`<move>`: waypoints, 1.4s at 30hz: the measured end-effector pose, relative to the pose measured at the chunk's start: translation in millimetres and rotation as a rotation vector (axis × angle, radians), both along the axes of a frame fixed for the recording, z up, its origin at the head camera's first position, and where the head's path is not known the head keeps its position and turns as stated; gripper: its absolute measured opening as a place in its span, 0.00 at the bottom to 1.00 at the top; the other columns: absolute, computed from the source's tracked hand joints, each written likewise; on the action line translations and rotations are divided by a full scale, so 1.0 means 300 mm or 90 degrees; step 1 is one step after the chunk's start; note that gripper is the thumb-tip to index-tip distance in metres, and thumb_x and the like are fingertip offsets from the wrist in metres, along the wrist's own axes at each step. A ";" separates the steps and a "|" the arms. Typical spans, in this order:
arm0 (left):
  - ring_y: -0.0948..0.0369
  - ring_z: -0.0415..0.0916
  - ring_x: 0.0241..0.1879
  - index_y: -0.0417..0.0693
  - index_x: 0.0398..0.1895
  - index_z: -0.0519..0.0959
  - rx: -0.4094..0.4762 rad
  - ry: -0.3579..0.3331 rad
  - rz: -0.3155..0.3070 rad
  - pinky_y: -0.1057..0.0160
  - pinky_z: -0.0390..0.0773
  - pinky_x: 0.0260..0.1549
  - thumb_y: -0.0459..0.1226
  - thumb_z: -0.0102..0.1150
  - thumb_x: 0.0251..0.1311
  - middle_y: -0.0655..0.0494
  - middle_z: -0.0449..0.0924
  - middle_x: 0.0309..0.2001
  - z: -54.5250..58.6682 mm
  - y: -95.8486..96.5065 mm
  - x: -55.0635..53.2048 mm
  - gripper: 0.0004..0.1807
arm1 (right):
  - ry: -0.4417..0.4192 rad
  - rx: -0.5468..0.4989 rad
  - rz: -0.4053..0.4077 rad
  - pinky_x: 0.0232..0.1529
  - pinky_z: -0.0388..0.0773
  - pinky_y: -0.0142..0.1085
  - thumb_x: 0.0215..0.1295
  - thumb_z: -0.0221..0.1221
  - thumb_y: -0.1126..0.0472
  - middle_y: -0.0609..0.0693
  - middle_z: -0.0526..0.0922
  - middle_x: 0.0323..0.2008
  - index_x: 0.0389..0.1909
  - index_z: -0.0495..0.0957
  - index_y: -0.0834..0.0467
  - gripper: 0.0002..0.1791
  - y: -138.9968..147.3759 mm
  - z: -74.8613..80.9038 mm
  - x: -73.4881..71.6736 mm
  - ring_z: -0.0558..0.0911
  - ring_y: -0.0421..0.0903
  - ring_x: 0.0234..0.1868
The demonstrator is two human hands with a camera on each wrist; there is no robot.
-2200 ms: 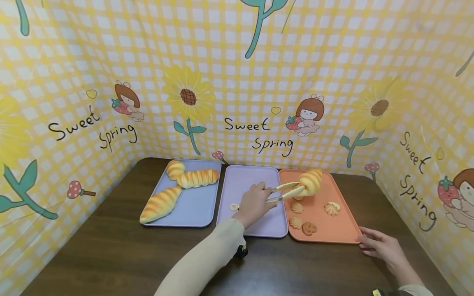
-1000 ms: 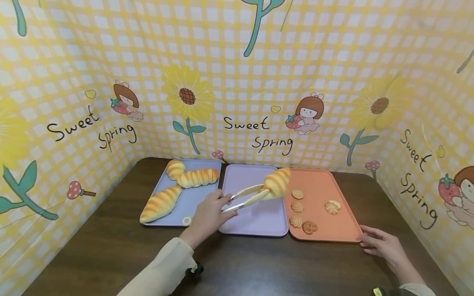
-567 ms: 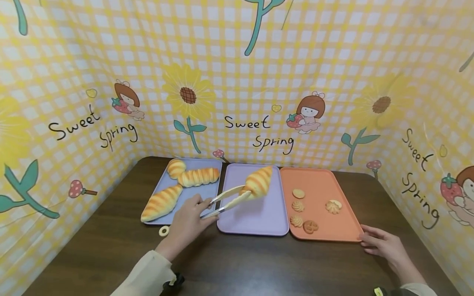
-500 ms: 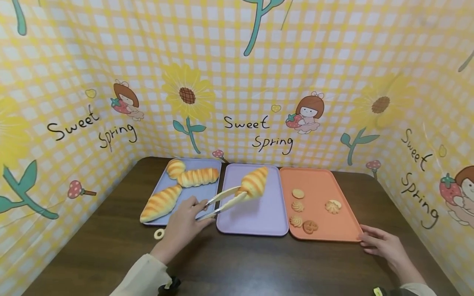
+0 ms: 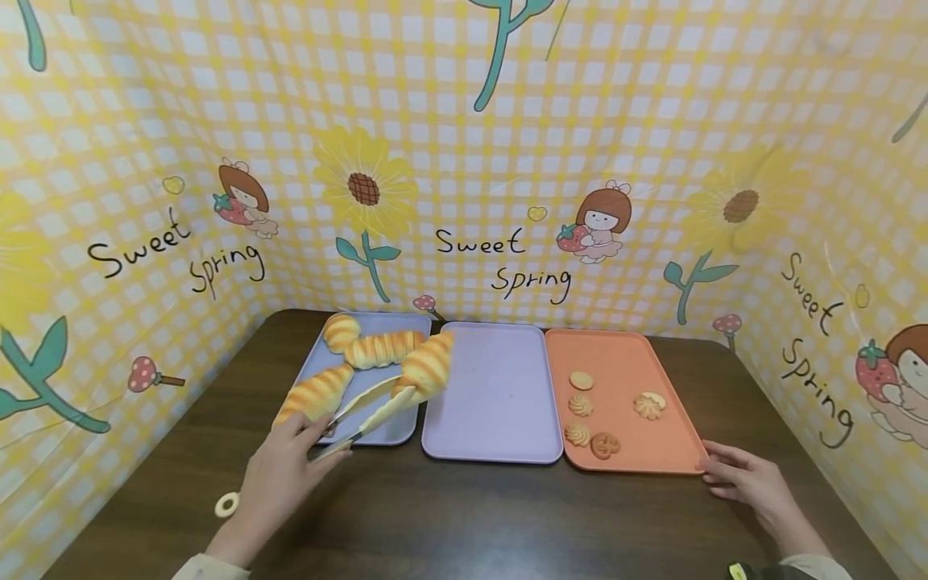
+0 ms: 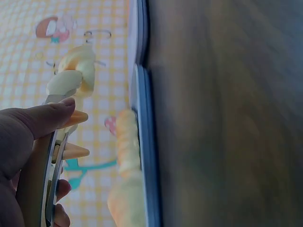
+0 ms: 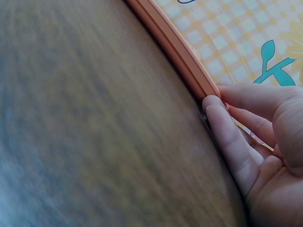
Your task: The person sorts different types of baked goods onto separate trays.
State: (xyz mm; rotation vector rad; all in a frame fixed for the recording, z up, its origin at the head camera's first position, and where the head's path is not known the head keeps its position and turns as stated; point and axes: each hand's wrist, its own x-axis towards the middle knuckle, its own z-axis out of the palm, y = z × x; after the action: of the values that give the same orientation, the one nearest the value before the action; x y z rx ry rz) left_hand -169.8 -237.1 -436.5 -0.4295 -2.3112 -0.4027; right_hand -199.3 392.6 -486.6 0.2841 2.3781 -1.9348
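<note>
My left hand [image 5: 286,467] grips metal tongs [image 5: 373,407] with cream tips, whose pull ring shows behind the wrist. Between the tips is a striped bread roll [image 5: 428,364], held up over the right edge of the blue tray [image 5: 387,431]. On that tray lie a round bun [image 5: 341,332], a ridged loaf [image 5: 380,349] and a long striped loaf [image 5: 315,393]. In the left wrist view, my thumb lies along one arm of the tongs [image 6: 40,175]. My right hand [image 5: 754,487] pinches the near right corner of the orange tray [image 5: 677,451] between thumb and fingers.
A bare purple tray [image 5: 493,403] lies between the blue and orange ones. Several small cookies [image 5: 581,405] are on the orange tray, mostly along its left side. A yellow checked cloth [image 5: 464,161] walls in the dark wooden table [image 5: 464,524] at the back and sides.
My left hand has moved left and nearer with the tongs, carrying the bread roll from over the orange tray, across the purple tray, to the blue tray's edge. My right hand has stayed put.
</note>
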 end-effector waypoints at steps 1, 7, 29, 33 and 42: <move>0.69 0.51 0.22 0.37 0.45 0.86 -0.002 -0.007 0.006 0.70 0.56 0.12 0.71 0.47 0.53 0.63 0.61 0.27 -0.004 -0.014 0.010 0.46 | 0.002 -0.001 0.000 0.35 0.83 0.35 0.66 0.63 0.66 0.41 0.81 0.33 0.34 0.81 0.30 0.21 -0.001 0.000 0.001 0.84 0.38 0.32; 0.67 0.51 0.22 0.35 0.49 0.84 -0.006 -0.090 0.059 0.69 0.57 0.13 0.50 0.80 0.37 0.64 0.59 0.27 -0.017 -0.075 0.061 0.36 | 0.003 0.000 -0.003 0.35 0.83 0.35 0.66 0.63 0.66 0.41 0.80 0.33 0.34 0.81 0.31 0.20 -0.001 -0.003 -0.004 0.84 0.38 0.32; 0.59 0.60 0.23 0.24 0.60 0.72 0.055 -0.410 0.132 0.63 0.64 0.17 0.59 0.75 0.43 0.51 0.67 0.34 -0.022 -0.188 0.088 0.52 | -0.003 0.005 0.003 0.36 0.83 0.35 0.66 0.63 0.66 0.41 0.80 0.34 0.36 0.81 0.33 0.19 0.002 -0.001 -0.005 0.84 0.38 0.33; 0.57 0.61 0.24 0.23 0.62 0.69 0.059 -0.445 0.132 0.61 0.66 0.19 0.62 0.76 0.39 0.47 0.68 0.38 -0.010 -0.186 0.085 0.59 | 0.002 -0.004 -0.002 0.35 0.83 0.35 0.66 0.63 0.67 0.41 0.81 0.33 0.36 0.82 0.33 0.20 0.001 -0.004 -0.005 0.84 0.38 0.32; 0.56 0.63 0.27 0.22 0.65 0.66 0.081 -0.439 0.149 0.60 0.67 0.20 0.64 0.76 0.37 0.44 0.67 0.40 0.023 -0.164 0.100 0.63 | 0.008 -0.004 0.003 0.35 0.83 0.35 0.66 0.63 0.68 0.42 0.81 0.33 0.36 0.81 0.33 0.20 -0.003 -0.003 -0.002 0.84 0.39 0.32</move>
State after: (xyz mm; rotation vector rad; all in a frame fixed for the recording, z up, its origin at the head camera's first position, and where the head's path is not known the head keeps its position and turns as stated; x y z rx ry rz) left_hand -140.0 -286.4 -429.5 0.0690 -2.9313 -0.6512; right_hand -199.9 391.7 -487.6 0.2676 2.3782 -1.9470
